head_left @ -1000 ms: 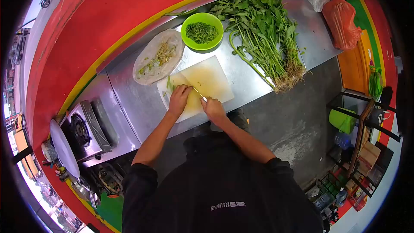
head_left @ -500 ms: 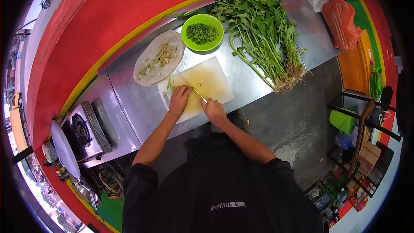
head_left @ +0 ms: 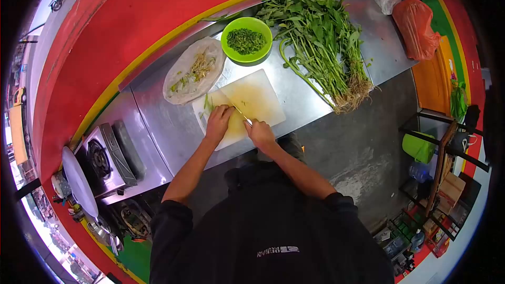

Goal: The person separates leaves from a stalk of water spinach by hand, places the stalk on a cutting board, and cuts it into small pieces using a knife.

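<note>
The right grip (head_left: 260, 132) is wrapped round the knife (head_left: 241, 113), whose blade runs toward half past ten over the cutting board (head_left: 265, 97). The left grip (head_left: 219, 120), at its ten o'clock, is curled, contents hidden; green scraps (head_left: 208, 103) lie at that grip's eleven.

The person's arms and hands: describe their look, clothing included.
A black fabric top with small pale lettering has elbow-length black sleeves. Both forearms are bare; the left hand and right hand wear no gloves. No wristwatch shows.
</note>
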Available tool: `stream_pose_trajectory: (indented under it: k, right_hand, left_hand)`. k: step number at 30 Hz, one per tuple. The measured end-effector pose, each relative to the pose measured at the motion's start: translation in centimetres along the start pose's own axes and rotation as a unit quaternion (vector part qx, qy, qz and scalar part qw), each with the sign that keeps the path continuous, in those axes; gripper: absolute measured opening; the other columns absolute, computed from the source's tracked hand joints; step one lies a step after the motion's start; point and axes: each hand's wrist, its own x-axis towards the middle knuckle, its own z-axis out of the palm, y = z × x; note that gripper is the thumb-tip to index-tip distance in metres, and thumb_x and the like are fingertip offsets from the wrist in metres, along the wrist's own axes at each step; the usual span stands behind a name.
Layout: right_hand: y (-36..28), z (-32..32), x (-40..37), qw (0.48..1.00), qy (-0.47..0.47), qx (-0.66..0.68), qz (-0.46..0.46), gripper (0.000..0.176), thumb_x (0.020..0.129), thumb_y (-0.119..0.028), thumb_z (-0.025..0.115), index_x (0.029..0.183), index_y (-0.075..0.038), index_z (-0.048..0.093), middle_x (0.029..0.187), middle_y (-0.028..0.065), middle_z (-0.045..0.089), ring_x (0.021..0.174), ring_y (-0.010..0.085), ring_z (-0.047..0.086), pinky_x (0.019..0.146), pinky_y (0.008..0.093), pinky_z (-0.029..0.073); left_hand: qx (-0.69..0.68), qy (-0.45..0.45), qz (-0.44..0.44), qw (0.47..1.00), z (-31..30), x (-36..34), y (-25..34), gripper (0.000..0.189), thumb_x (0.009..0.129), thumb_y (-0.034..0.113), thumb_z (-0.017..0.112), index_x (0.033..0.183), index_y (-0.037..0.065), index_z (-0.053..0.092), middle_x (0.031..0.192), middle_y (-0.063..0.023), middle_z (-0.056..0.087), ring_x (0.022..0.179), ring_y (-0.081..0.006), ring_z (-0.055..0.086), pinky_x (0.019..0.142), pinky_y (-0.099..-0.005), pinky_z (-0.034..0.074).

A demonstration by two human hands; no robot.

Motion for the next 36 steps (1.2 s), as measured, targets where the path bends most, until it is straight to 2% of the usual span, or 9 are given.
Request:
stream_pose_trajectory:
  k: [7,9,13,15,19,21,28,35,36]
  right_hand:
    - [1.1,-0.1,-1.7,1.000,0.008,0.012,-0.007,0.050,0.098,-0.044,0.057,0.089,0.005,0.065,0.076,0.0304,0.066,0.072,0.0499,0.067,0.066,0.0555,0.055]
    - [1.2,0.3,-1.4,0.999,0.032,-0.007,-0.021,0.051,0.098,-0.045,0.057,0.088,0.004,0.065,0.075,0.0300,0.066,0.072,0.0491,0.067,0.066,0.0552,0.055]
    - [0.4,0.2,-0.5,0.998,0.044,-0.030,-0.015,0.052,0.098,-0.045,0.058,0.084,0.004,0.064,0.073,0.0300,0.065,0.070,0.0482,0.067,0.063,0.0546,0.055]
    - [0.3,-0.1,-0.5,1.000,0.019,-0.017,-0.011,0.052,0.098,-0.045,0.058,0.084,0.004,0.064,0.074,0.0305,0.065,0.071,0.0484,0.067,0.063,0.0548,0.055]
    - [1.4,0.1,-1.5,0.998,0.036,-0.005,-0.051,0.052,0.098,-0.045,0.057,0.086,0.005,0.065,0.075,0.0312,0.065,0.073,0.0492,0.067,0.066,0.0555,0.055]
    - [1.4,0.2,-1.5,1.000,0.005,-0.009,-0.010,0.051,0.098,-0.045,0.056,0.089,0.004,0.066,0.078,0.0317,0.066,0.076,0.0492,0.068,0.069,0.0563,0.055]
    - [-0.1,-0.1,-0.3,1.000,0.001,-0.020,0.014,0.049,0.098,-0.045,0.056,0.093,0.002,0.067,0.084,0.0328,0.066,0.080,0.0488,0.068,0.072,0.0572,0.055]
    - [1.8,1.0,-1.2,1.000,0.021,0.003,-0.009,0.048,0.096,-0.043,0.061,0.088,0.005,0.065,0.073,0.0299,0.065,0.069,0.0484,0.066,0.064,0.0549,0.055]
    - [1.7,0.9,-1.4,0.999,0.031,0.004,-0.016,0.048,0.096,-0.042,0.062,0.087,0.005,0.064,0.071,0.0293,0.065,0.066,0.0481,0.066,0.061,0.0545,0.055]
  left_hand:
    - [-0.028,0.025,0.008,0.999,1.0,-0.1,-0.7,0.031,0.078,0.000,0.061,0.108,0.001,0.068,0.103,-0.0127,0.062,0.094,-0.0321,0.060,0.083,-0.0407,0.051]
    - [-0.023,0.017,0.012,1.000,0.7,0.0,-0.7,0.027,0.078,-0.003,0.064,0.104,0.002,0.068,0.101,-0.0119,0.063,0.092,-0.0314,0.061,0.082,-0.0404,0.051]
    - [0.005,-0.005,-0.011,1.000,0.1,-0.1,-0.1,0.029,0.078,0.000,0.061,0.106,0.002,0.069,0.100,-0.0104,0.063,0.092,-0.0292,0.061,0.082,-0.0389,0.051]
    - [0.007,0.007,-0.006,1.000,0.1,-0.1,0.0,0.029,0.078,0.000,0.061,0.106,0.003,0.069,0.099,-0.0102,0.063,0.092,-0.0291,0.060,0.082,-0.0388,0.051]
    - [0.006,0.034,0.003,0.999,0.7,-0.1,-0.3,0.029,0.078,0.001,0.060,0.105,0.003,0.069,0.098,-0.0096,0.063,0.091,-0.0288,0.060,0.081,-0.0387,0.051]
    - [0.002,0.029,0.001,1.000,0.8,-0.1,-0.4,0.027,0.079,0.001,0.061,0.104,0.003,0.069,0.099,-0.0100,0.063,0.092,-0.0296,0.060,0.081,-0.0394,0.051]
    - [0.018,-0.003,-0.014,1.000,-0.1,-0.1,0.2,0.026,0.079,0.000,0.062,0.105,0.004,0.067,0.098,-0.0101,0.063,0.091,-0.0306,0.060,0.081,-0.0406,0.050]
    - [0.004,0.031,-0.006,0.999,1.0,-0.1,-0.5,0.029,0.079,0.002,0.060,0.107,0.005,0.069,0.102,-0.0101,0.064,0.093,-0.0298,0.061,0.082,-0.0400,0.051]
    - [0.011,0.034,-0.003,0.999,1.1,-0.1,-0.6,0.025,0.079,0.001,0.063,0.104,0.004,0.068,0.098,-0.0101,0.063,0.091,-0.0299,0.061,0.081,-0.0405,0.051]
